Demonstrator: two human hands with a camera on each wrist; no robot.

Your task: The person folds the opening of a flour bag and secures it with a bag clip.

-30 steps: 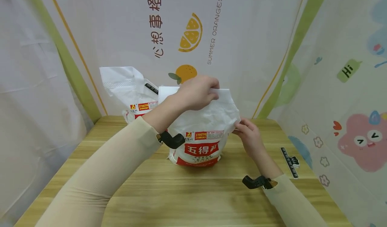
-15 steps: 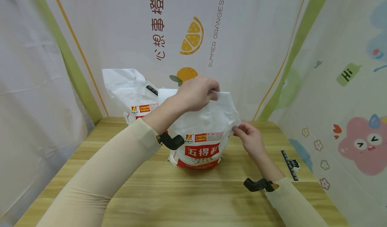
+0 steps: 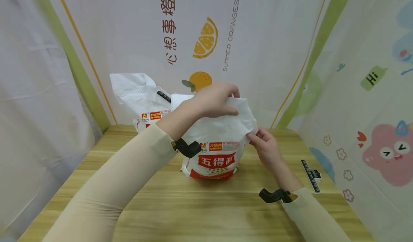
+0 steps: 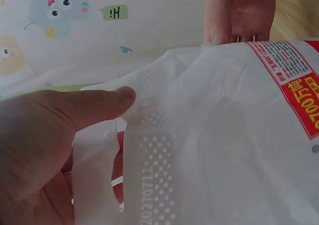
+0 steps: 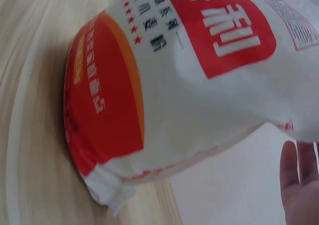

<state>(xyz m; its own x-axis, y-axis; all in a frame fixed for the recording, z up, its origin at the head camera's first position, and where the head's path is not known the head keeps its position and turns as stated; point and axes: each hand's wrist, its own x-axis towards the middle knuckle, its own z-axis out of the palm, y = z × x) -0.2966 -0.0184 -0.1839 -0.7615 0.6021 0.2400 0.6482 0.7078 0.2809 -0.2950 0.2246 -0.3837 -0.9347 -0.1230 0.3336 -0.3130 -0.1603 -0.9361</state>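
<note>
A white and red flour bag [image 3: 215,161] stands upright on the wooden table in the head view. My left hand [image 3: 217,100] is at its top, thumb over the front and fingers behind the upper edge. In the left wrist view the left thumb [image 4: 107,105] lies across the white plastic near the perforated strip, and parts of the fingers show through the cut handle slot. With thumb and fingertips my right hand [image 3: 267,145] pinches the bag's right upper side. The right wrist view shows the bag's red lower corner [image 5: 107,95] on the table.
A second similar flour bag [image 3: 133,91] stands behind at the left, a piano-key patterned clip [image 3: 164,95] at its neck. Another such clip [image 3: 311,175] lies on the table [image 3: 200,209] at the right. Printed curtains [image 3: 261,48] enclose the back and sides.
My left thumb has moved away from the top edge and now lies lower on the bag's front, the hand slightly further right. The right hand keeps its pinch on the bag's side.
</note>
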